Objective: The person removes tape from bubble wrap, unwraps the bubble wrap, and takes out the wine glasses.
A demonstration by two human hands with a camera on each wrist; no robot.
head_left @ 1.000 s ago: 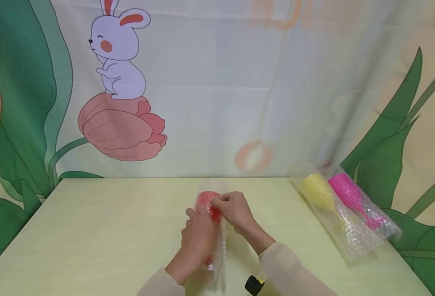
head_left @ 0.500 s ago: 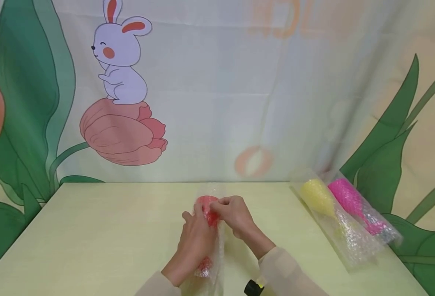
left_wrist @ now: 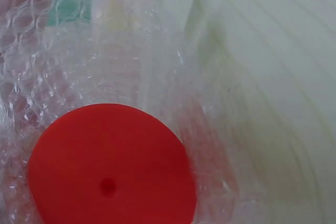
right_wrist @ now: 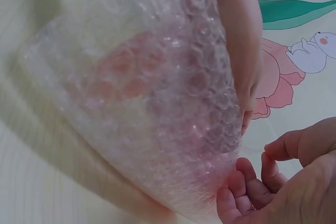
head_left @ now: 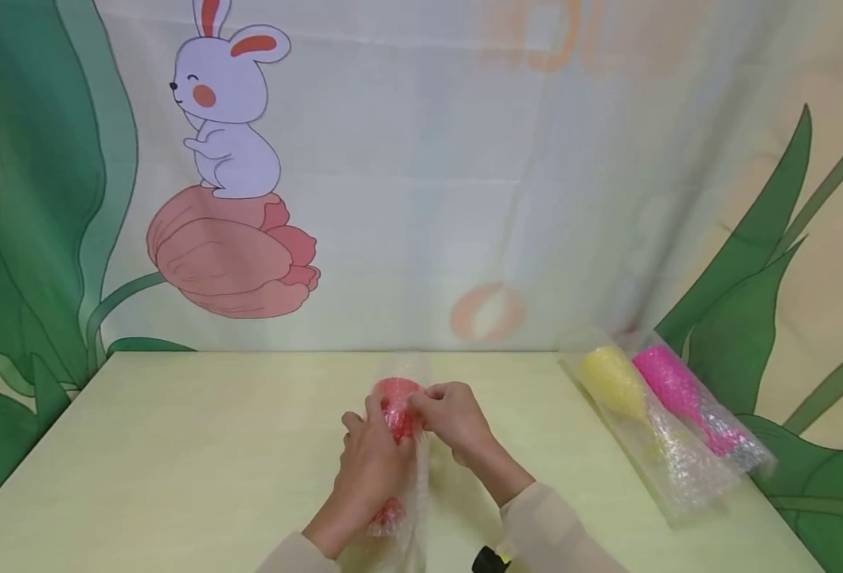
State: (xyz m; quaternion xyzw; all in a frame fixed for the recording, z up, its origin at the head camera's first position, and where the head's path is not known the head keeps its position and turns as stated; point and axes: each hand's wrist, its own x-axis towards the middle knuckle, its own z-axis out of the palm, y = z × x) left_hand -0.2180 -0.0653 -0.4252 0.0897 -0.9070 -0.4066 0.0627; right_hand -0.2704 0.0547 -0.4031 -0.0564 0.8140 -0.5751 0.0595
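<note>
A red goblet-shaped object lies near the table's middle inside bubble wrap, its wide end away from the body. My left hand grips it from the left through the wrap, covering its middle. At the upper right of the wrap, the curled fingers of my right hand pinch the edge. A flat red round end with a small dimple shows in the left wrist view, clear film around it. The right wrist view has my right hand at the edge of the bubbled sheet.
To the right lie a yellow goblet-shaped object and a pink one, both in bubble wrap. A black-capped item sits at the near edge by my right sleeve. Behind the table hangs a printed curtain.
My left hand and the wrapped red object have shifted slightly left, and more of its narrow near end shows below the hand. My right hand keeps its pinch at the upper right.
</note>
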